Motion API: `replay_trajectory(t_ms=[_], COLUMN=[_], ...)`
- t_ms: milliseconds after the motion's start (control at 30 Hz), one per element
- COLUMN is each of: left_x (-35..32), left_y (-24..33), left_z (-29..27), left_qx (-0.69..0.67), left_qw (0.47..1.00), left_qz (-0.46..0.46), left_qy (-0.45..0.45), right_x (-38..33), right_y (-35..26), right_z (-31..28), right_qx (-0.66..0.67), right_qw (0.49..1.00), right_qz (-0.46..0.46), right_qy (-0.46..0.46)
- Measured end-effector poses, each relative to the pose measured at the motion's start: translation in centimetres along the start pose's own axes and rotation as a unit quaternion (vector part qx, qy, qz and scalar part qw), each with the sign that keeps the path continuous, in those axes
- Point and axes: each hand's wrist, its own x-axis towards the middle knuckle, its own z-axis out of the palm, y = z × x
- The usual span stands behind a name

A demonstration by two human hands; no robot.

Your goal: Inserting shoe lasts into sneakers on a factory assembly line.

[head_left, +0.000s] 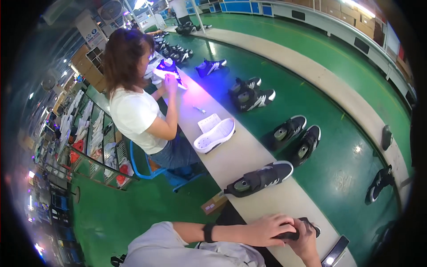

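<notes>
Low at the right, both my hands are closed around a black shoe (290,234) above the pale bench. My left hand (271,228), with a dark band on its wrist, curls its fingers over the shoe. From the other side my right hand (306,240) grips it, and the two hands hide most of it. A light-coloured toe edge shows past the fingers. Just beyond my hands, a black sneaker (260,179) with a white sole lies on the bench (284,200).
Across the bench sits another person (135,111) holding a shoe (169,73) under violet light. A white sole (215,137) lies nearer. Several black sneakers (307,144) stand on the green surface to the right. A dark flat object (336,250) is by my right hand.
</notes>
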Motion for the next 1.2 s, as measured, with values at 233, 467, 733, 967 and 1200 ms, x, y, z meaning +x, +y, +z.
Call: replay_trajectory(t_ms=[233,467,733,967,1200], left_x=[0.3,3.3,4.1,4.7,2.5], left_y=[-1.0,-3.1,-5.4,-8.4,-1.3], left_z=[3.2,1.3,3.3,4.4,-2.2], left_qx=[0.085,-0.006,-0.084,-0.255,-0.198], left_qw=[0.994,0.989,0.965,0.921,0.963], left_qz=[-0.064,-0.145,-0.247,-0.293,-0.176], left_qy=[-0.007,-0.043,0.008,-0.015,-0.056], right_x=[-1.1,1.0,1.6,0.8,-8.0], right_y=[1.2,1.8,0.4,1.5,-4.2], right_z=[-1.8,1.7,3.8,3.5,4.0], right_qx=[0.144,0.278,0.337,-0.036,0.080], right_qw=[0.973,0.889,0.872,0.981,0.948], right_qz=[0.158,0.179,0.130,-0.053,0.200], right_qy=[0.085,0.316,0.332,0.185,0.234])
